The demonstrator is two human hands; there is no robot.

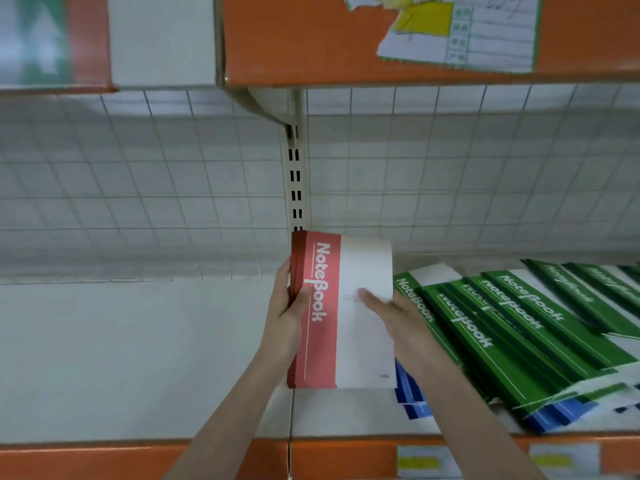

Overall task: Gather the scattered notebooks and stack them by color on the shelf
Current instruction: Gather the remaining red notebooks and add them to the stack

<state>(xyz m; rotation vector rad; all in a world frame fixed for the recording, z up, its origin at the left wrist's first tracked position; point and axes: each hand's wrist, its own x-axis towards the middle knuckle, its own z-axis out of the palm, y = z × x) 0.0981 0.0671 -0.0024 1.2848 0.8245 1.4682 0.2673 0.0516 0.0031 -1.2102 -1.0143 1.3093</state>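
Red notebooks (320, 313) squared between both hands; bare shelf (138, 358) leftward.

Single head-worn view, close, looking forward and down onto a shelf (138, 358), wire-grid backing behind

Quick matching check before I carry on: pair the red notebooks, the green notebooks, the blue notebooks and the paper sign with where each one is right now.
Things:
1. red notebooks
2. green notebooks
3. blue notebooks
4. paper sign

Places:
A. partly hidden beneath another colour's pile on the shelf
B. stuck to the orange front of the shelf above
C. fanned out across the right part of the shelf
D. held as a stack between the left hand and the right hand

Pairs: 1-D, 2-C, 3-A, 4-B
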